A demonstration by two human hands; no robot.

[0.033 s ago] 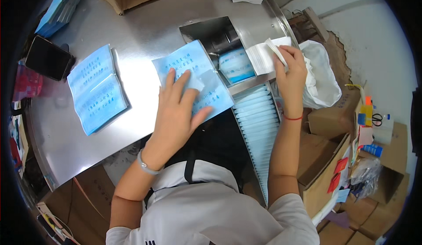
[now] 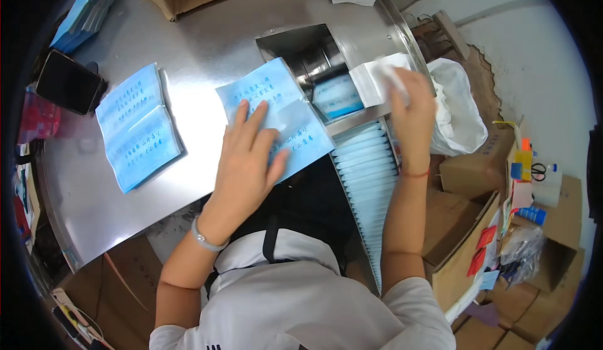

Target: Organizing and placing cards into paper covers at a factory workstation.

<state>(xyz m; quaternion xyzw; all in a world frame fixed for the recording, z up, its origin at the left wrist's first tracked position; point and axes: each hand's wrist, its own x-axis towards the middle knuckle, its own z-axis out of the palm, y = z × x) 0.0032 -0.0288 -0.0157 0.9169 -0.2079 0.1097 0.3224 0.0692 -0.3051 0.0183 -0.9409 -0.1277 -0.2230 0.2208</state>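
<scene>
My left hand [image 2: 245, 155] lies with outstretched fingers on a light blue printed packet [image 2: 301, 121] in a clear film. The packet rests on the metal table, its right edge by a rectangular opening. Beyond that opening, my right hand [image 2: 414, 114] has its fingers closed on a thin white slip [image 2: 394, 77], blurred by motion. Directly beside it sits a stack of white slips [image 2: 370, 84]. Inside the opening, a blue and white packet [image 2: 339, 92] shows. A second blue printed packet stack [image 2: 139, 127] lies to the left on the table.
A long row of pale blue folded packets [image 2: 364, 174] stands right of my lap. A black phone [image 2: 70, 83] leans at the left, below more blue packets [image 2: 85, 14]. At the right are a white bag [image 2: 461, 111] and cardboard boxes [image 2: 474, 161]. The metal table [image 2: 207, 42] reflects light.
My left hand has slid slightly left and nearer to me, uncovering more of the packet's print. My right hand has shifted a little, and the white slip in it is now blurred.
</scene>
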